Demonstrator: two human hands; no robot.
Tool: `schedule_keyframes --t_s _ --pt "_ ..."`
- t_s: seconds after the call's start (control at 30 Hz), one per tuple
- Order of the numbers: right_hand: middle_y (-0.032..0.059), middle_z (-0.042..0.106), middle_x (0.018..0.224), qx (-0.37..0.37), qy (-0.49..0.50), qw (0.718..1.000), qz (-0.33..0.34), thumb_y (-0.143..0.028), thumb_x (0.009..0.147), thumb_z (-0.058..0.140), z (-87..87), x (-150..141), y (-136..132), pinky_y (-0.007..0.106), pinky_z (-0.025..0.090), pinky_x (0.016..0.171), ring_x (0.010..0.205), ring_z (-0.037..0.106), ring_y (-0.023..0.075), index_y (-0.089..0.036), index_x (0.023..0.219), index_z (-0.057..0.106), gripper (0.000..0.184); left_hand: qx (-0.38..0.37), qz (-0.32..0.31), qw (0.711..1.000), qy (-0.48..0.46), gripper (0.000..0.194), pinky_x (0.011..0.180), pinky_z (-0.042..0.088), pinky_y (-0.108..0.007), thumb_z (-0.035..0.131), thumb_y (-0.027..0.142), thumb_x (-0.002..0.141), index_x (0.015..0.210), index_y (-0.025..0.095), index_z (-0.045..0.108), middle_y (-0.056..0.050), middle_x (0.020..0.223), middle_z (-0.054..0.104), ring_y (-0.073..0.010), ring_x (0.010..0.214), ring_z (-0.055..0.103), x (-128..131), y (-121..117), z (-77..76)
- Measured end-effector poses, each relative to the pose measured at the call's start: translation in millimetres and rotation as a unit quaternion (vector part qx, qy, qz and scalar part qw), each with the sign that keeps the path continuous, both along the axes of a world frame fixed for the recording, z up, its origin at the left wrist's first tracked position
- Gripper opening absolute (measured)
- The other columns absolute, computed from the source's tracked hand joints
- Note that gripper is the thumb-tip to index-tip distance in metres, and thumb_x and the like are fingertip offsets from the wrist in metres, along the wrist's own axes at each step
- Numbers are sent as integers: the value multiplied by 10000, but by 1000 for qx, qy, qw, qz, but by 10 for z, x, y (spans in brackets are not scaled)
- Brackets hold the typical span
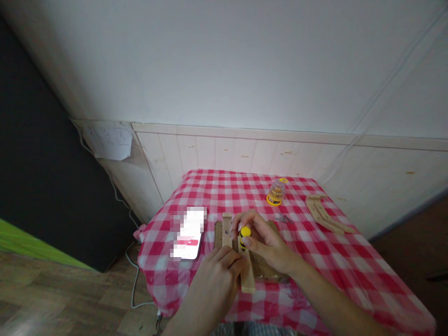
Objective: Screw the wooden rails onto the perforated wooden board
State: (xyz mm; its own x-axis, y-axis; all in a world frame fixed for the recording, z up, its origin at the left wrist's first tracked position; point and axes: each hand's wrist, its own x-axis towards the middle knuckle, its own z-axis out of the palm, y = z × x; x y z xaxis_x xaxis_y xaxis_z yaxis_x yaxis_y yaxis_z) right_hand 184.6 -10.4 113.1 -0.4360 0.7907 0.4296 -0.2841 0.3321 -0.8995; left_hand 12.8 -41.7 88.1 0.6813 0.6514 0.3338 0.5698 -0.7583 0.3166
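Observation:
My right hand (261,240) curls round a screwdriver (245,231) with a stubby yellow-and-black handle, held upright over a pale wooden strip (248,277). The screwdriver's tip is hidden. Closed on the left side of that strip, my left hand (220,266) presses its fingers against the wood. A second wooden strip (227,226), with a dark screw or hole in it, lies just left of the first. Under both is a flat brown board (268,268), partly covered by my hands. Several thin dark screws (285,219) lie beyond my right hand.
A lit phone (191,233) lies left of the board on the checked tablecloth (217,186). Toward the back stands a clear case with a yellow base (275,200). Curved wooden pieces (325,217) rest at the right edge. A white cable (133,280) hangs by the table's left side.

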Motion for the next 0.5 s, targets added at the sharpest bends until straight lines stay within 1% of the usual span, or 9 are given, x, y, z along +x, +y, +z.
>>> schedule_keyframes --t_s 0.13,0.23,0.3,0.4,0.47,0.5 --pt "-8 600 911 -38 5 999 26 -428 946 669 -14 -6 -13 286 463 722 784 558 135 -265 1003 476 259 6 -3 1000 -3 321 839 606 -369 531 -38 879 1036 167 722 -73 1068 753 -217 913 692 -3 5 -4" --pt "-25 584 861 -50 1 998 26 -448 959 646 -37 -14 -15 271 440 690 724 521 123 -271 1032 462 265 5 -6 1000 -2 318 836 604 -366 533 -46 864 1015 161 722 -67 1058 757 -218 908 696 -6 5 1" --pt "-14 576 859 -40 0 999 18 -518 972 591 -61 -26 -9 288 444 706 724 502 137 -271 1078 485 289 6 -6 1000 1 336 838 601 -363 523 -51 860 1032 161 720 -60 1050 759 -217 912 696 -9 2 -1" --pt "27 576 875 -52 0 999 17 -631 1001 404 -104 -30 7 340 474 748 771 529 179 -246 1134 556 435 9 -3 1000 7 357 846 597 -357 502 -48 867 1057 164 717 -60 1064 757 -210 921 694 -12 -2 -12" --pt "46 577 891 -61 -23 998 10 -620 1023 327 -123 -14 14 368 486 795 833 557 201 -232 1114 608 488 6 -3 1000 9 359 852 596 -357 499 -44 873 1068 167 714 -59 1066 755 -208 929 692 -12 -3 -16" --pt "52 582 909 -57 -42 997 3 -603 1031 327 -125 -3 16 377 486 820 859 563 205 -231 1101 626 483 5 -3 1000 9 354 854 597 -360 502 -43 875 1066 166 714 -59 1064 755 -209 931 692 -12 -3 -17"
